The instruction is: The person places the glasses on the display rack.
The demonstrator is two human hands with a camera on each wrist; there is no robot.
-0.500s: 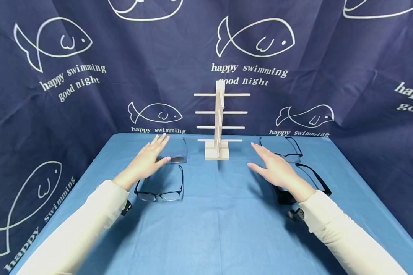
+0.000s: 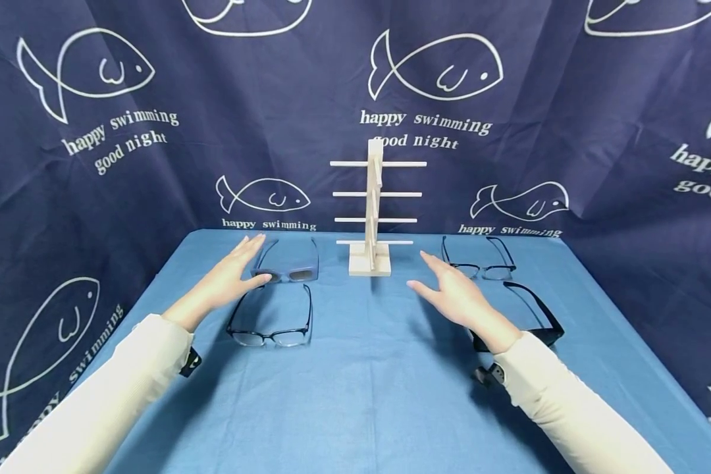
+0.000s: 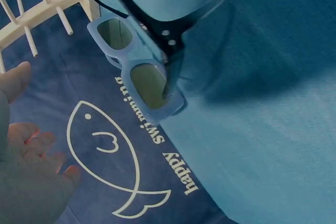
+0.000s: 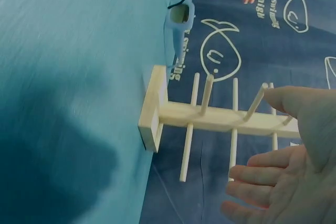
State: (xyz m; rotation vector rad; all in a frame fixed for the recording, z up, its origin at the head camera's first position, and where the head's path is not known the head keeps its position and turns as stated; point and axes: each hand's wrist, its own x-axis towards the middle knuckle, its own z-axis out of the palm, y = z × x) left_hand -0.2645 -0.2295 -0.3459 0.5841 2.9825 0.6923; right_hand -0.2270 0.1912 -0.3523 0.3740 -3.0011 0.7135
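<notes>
My left hand [image 2: 228, 276] hovers with straight, spread fingers beside the blue-framed sunglasses [image 2: 301, 274], its thumb covering part of one lens in the head view. Nearer me lie dark-framed clear eyeglasses [image 2: 289, 337], temples unfolded; they loom large in the left wrist view, where the left hand [image 3: 39, 182] holds nothing. My right hand [image 2: 459, 296], also empty with extended fingers, is over the right side. Its forearm partly hides black thick-framed glasses [image 2: 548, 334]. Behind it lie thin dark-framed eyeglasses [image 2: 499, 271]. In the right wrist view, the right hand [image 4: 294, 177] appears before a wooden stand [image 4: 153, 108].
The pegged wooden stand [image 2: 370, 263] stands upright at the back middle, its rods sticking out to both sides and forward. A blue cloth [image 2: 343, 395] covers the table. Dark blue fish-print curtain [image 2: 308, 85] hangs behind and along both sides.
My left hand has moved left, uncovering more of the blue-framed sunglasses. The right hand has shifted slightly left, exposing more of the thin-framed eyeglasses. The whole head view has shifted a little.
</notes>
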